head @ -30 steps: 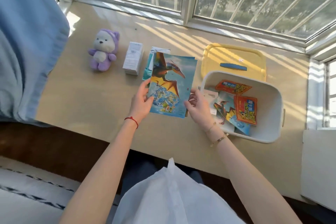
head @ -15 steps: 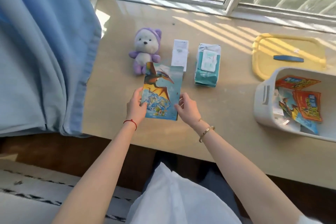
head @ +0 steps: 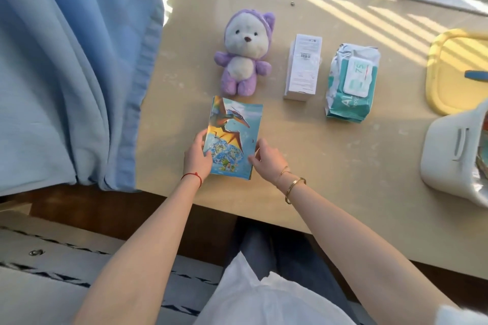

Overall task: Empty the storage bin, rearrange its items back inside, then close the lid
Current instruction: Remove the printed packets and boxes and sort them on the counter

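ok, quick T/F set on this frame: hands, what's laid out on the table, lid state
1. Both hands hold the dinosaur booklet: left hand, right hand. True.
2. The plush bear lies inside the storage bin. False: it lies on the table, above the booklet.
3. The white box lies between the bear and the wipes pack. True.
4. The yellow lid is closed on the bin. False: it lies flat on the table behind the bin.

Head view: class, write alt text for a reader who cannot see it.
Two hands, left hand and right hand, hold a dinosaur booklet by its sides on a beige table. Behind it lie a purple plush bear, white box and wipes pack; a white bin sits right.
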